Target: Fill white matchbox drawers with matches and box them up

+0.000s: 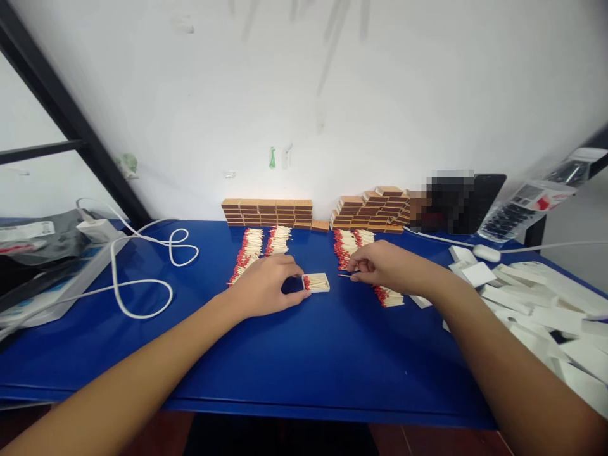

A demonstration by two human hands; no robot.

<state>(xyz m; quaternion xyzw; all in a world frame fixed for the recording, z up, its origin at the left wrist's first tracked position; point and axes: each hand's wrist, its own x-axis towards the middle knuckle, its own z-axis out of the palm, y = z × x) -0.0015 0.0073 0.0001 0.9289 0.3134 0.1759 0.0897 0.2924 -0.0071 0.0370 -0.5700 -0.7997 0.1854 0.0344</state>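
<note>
In the head view a small white matchbox tray point(325, 287) with red-headed matches in it lies on the blue table. My left hand point(266, 288) has its thumb and fingers around the tray's left end, gripping it. To the right, my right hand point(380, 263) is closed in a pinch on a match point(344, 275) that points left, just above the table. Behind that hand lie rows of red-headed matches point(342, 244), and more matches point(389, 297) show below it. Other match rows point(280, 239) lie beyond my left hand, which partly covers them.
Stacked matchboxes point(268, 212) line the wall, with a second stepped stack point(370, 212) on the right. White empty trays point(541, 316) are heaped at right, near a plastic bottle point(532, 196) and a black phone point(489, 196). A white cable point(142, 282) loops at left.
</note>
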